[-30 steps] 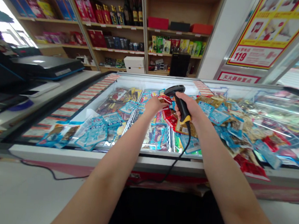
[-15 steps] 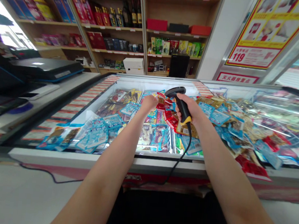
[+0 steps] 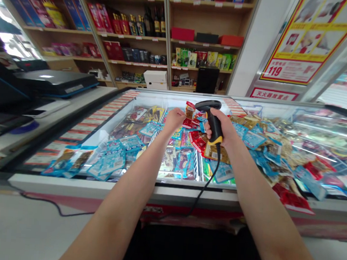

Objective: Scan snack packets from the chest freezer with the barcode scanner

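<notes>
Over a chest freezer (image 3: 163, 187), the right grip (image 3: 221, 128) closes on a barcode scanner (image 3: 206, 105), the left grip (image 3: 174, 120) is curled, and the cable (image 3: 209, 189) could snag snack packets (image 3: 107, 161).

Ahead of you, tall light-wood shelves (image 3: 130, 63) hold dark glass wine bottles (image 3: 148, 22) and a white cardboard box (image 3: 155, 79), while a yellow-and-red paper poster (image 3: 311, 40) printed with 119 hangs to your right.

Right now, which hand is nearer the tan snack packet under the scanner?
The right hand, just above the tan snack packet, gripping the barcode scanner. The left hand sits farther off, beyond and to the packet's left.
</notes>
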The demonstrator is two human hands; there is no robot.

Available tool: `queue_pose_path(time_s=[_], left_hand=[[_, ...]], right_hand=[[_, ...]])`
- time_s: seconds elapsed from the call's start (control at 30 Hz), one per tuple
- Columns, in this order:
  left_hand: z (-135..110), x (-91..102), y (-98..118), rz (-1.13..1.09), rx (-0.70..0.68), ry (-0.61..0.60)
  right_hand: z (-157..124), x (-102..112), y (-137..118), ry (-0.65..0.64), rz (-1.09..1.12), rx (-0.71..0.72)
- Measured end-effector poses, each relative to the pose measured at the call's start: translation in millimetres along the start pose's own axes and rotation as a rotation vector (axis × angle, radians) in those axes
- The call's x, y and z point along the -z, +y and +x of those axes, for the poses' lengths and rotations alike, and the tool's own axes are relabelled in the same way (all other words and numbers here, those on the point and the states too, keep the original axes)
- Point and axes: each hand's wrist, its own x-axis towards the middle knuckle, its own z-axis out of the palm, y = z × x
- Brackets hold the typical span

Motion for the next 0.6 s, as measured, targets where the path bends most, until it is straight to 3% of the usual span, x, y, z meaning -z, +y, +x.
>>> queue_pose_path(time_s=[0.6], left_hand=[[2.4,-7.3,-7.3,-0.077,0.052,-0.036]], right_hand=[[2.6,3.2,0.5,0.049,-0.011,0.000]])
